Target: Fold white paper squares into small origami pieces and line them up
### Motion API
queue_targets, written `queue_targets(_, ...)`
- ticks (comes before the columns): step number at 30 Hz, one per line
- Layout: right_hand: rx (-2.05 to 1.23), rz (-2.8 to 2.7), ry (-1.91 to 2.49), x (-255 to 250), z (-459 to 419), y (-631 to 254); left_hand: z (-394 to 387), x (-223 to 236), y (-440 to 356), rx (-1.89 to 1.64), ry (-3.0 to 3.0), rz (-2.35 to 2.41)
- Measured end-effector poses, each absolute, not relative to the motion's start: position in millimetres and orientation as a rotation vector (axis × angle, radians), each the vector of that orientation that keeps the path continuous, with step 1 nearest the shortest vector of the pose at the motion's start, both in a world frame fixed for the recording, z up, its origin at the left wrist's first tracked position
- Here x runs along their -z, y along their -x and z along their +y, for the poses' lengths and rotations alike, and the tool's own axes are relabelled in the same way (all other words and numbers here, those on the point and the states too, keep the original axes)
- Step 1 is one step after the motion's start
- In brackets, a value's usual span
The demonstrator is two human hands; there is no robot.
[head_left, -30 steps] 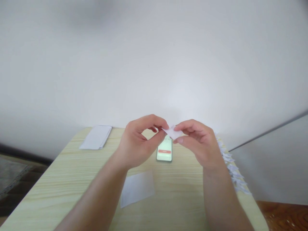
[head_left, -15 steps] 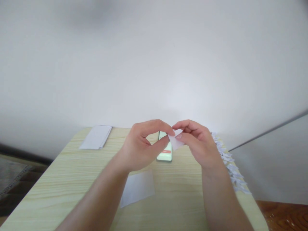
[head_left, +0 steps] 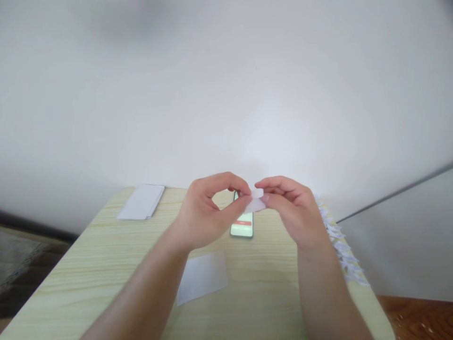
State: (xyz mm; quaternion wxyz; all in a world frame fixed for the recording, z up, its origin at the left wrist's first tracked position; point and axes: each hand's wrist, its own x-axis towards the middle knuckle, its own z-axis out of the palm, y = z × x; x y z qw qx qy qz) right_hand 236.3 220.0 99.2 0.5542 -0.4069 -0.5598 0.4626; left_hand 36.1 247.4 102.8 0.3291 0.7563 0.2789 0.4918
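Observation:
A small folded piece of white paper (head_left: 255,205) is held up between my two hands, above the table. My left hand (head_left: 212,212) pinches its left side between thumb and index finger. On the other side, my right hand (head_left: 292,208) grips the paper's right edge with thumb and fingertips. Part of the paper stands up as a flap, and its exact folds are too small to make out. Behind and below it a phone (head_left: 242,230) lies on the table with its screen lit, partly covered by the paper and my left fingers.
A white paper sheet (head_left: 203,277) lies on the wood-patterned table (head_left: 262,302) beside my left forearm. At the back left is a stack of white paper (head_left: 140,203). Several folded white paper pieces (head_left: 341,248) line the right edge. A white wall (head_left: 226,94) rises behind.
The paper has turned between my fingers, and a flap now stands up at its top. My left hand has shifted slightly left, its pinch now on the paper's left side.

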Motion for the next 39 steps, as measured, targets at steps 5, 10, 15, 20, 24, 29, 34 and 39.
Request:
queue_targets(5, -1.098, -1.327, 1.007, -98, 220, -235, 247, -107, -39, -1.287, -2.086, 0.807)
queue_targets(10, -0.996, -1.350, 1.080, -100, 219, -233, 247, -106, -40, -1.288, -2.130, 0.847)
queue_targets(15, -0.941, -1.397, 1.138, -102, 218, -233, 250, -97, -41, -1.365, -1.955, 0.800)
queue_targets(20, -0.957, -1.554, 1.215, -105, 214, -232, 250, -97, -43, -1.324, -1.826, 0.760)
queue_targets(24, -1.015, -1.525, 1.129, -103, 215, -231, 253, -100, -40, -1.273, -1.637, 0.762)
queue_targets(29, -1.005, -1.407, 1.046, -101, 220, -233, 258, -101, -38, -1.074, -1.576, 0.734)
queue_targets(34, -0.993, -1.405, 1.066, -100, 221, -236, 257, -101, -36, -1.003, -1.651, 0.761)
queue_targets(39, -1.040, -1.421, 1.055, -104, 218, -238, 254, -106, -33, -0.878, -1.735, 0.777)
